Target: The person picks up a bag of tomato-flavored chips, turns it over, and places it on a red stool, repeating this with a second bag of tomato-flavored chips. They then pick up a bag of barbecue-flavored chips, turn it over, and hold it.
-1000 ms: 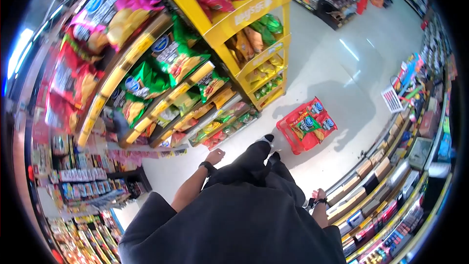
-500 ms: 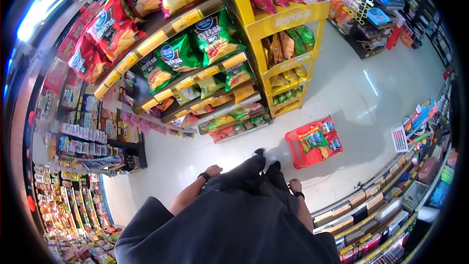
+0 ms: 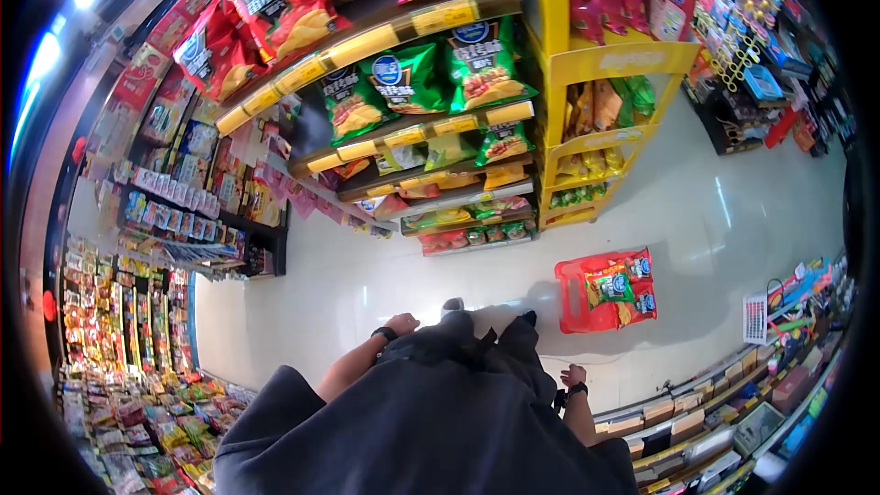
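Observation:
My left hand (image 3: 401,323) hangs at my left side, a dark band on its wrist, its fingers curled and too small to read clearly. On the other side, my right hand (image 3: 573,375) hangs low over the floor, also with a dark wristband; its fingers are small and partly curled. Neither hand touches the goods. A red basket (image 3: 575,298) stands on the floor to the right of my feet, holding red chip bags (image 3: 640,266) and a green chip bag (image 3: 615,283). Green chip bags (image 3: 403,78) and red chip bags (image 3: 281,2) fill the shelves ahead.
A yellow display rack (image 3: 623,57) adjoins the chip shelf (image 3: 367,44). Hanging goods (image 3: 179,191) line the left side, with packaged snacks (image 3: 137,422) at lower left. Low shelves with boxes (image 3: 660,412) run along the lower right. Pale floor (image 3: 458,275) lies between them.
The view has shifted, so the shelves and basket sit further right in the frame. My feet have changed position, and my right hand is slightly further out from my body.

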`<state>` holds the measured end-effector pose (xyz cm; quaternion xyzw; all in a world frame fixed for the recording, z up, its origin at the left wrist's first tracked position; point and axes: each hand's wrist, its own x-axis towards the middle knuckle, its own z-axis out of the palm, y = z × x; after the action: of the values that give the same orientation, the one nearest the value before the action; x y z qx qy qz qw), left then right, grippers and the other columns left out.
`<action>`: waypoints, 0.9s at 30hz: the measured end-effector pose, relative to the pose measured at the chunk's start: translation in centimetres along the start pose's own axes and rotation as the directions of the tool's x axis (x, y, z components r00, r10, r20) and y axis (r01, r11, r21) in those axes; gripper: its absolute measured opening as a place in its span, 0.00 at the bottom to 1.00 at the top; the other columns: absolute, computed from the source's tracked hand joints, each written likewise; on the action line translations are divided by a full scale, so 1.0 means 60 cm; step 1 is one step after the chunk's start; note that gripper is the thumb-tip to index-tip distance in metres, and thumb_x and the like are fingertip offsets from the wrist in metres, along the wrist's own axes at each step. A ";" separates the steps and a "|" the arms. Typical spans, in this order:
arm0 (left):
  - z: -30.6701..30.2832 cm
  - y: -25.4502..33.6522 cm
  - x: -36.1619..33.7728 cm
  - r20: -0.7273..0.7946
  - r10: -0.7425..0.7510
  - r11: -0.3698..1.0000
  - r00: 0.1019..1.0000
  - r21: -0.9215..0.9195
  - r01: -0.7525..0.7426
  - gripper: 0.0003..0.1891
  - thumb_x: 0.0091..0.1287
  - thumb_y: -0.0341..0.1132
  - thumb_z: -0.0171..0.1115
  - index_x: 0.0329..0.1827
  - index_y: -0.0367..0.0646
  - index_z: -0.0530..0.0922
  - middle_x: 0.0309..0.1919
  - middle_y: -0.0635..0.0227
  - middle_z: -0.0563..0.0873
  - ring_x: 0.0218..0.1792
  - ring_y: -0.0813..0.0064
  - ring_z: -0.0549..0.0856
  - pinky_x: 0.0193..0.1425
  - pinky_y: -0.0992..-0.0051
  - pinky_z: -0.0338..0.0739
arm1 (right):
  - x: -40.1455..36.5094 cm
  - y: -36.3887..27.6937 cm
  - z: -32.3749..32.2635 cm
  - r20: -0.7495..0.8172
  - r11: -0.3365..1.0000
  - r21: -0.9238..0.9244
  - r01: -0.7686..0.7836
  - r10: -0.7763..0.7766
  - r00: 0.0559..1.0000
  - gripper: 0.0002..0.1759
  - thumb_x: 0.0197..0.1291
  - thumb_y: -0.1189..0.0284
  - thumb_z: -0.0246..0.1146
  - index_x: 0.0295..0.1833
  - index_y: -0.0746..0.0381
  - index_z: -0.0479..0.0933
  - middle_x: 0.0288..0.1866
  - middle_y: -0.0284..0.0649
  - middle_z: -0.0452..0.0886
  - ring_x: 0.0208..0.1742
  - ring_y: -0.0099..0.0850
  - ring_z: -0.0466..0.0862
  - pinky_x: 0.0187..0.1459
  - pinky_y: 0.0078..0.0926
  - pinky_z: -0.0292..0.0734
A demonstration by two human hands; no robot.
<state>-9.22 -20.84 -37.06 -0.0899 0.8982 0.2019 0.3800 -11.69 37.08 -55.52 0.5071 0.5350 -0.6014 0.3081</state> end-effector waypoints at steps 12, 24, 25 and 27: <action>-0.009 -0.085 -0.008 0.055 0.047 0.986 0.997 0.156 -0.055 0.15 0.67 0.44 0.55 0.51 0.49 0.80 0.56 0.52 0.81 0.57 0.51 0.81 0.60 0.61 0.79 | -0.013 -0.012 0.189 0.137 0.957 -0.215 0.192 -0.165 0.977 0.20 0.61 0.68 0.53 0.57 0.66 0.68 0.37 0.56 0.84 0.24 0.42 0.82 0.22 0.34 0.76; -0.060 -0.197 -0.038 -0.075 -0.307 0.629 0.949 -0.764 0.143 0.24 0.66 0.51 0.58 0.49 0.36 0.81 0.35 0.59 0.89 0.34 0.69 0.87 0.43 0.69 0.81 | -0.193 -0.055 0.392 0.235 0.649 -0.689 0.322 -0.220 0.947 0.20 0.58 0.65 0.56 0.48 0.69 0.79 0.40 0.52 0.87 0.37 0.36 0.88 0.35 0.34 0.81; -0.062 -0.208 -0.043 -0.084 -0.308 0.635 0.948 -0.760 0.139 0.25 0.65 0.51 0.58 0.50 0.36 0.81 0.36 0.59 0.89 0.35 0.68 0.87 0.44 0.69 0.81 | -0.177 -0.049 0.390 0.309 0.502 -0.762 0.409 -0.272 0.911 0.21 0.57 0.65 0.56 0.49 0.69 0.80 0.40 0.53 0.87 0.38 0.37 0.88 0.39 0.34 0.82; -0.067 -0.227 -0.057 -0.091 -0.316 0.646 0.944 -0.750 0.144 0.25 0.66 0.51 0.57 0.52 0.36 0.81 0.38 0.58 0.89 0.38 0.66 0.88 0.47 0.68 0.81 | -0.152 -0.038 0.384 0.468 0.162 -0.828 0.536 -0.327 0.821 0.23 0.55 0.64 0.56 0.51 0.69 0.81 0.40 0.53 0.87 0.39 0.38 0.89 0.45 0.34 0.82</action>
<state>-5.17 -34.85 -36.07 -0.3696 0.7574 0.4839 0.2358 -17.55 14.02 -48.19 -0.0020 0.8713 -0.2777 0.4046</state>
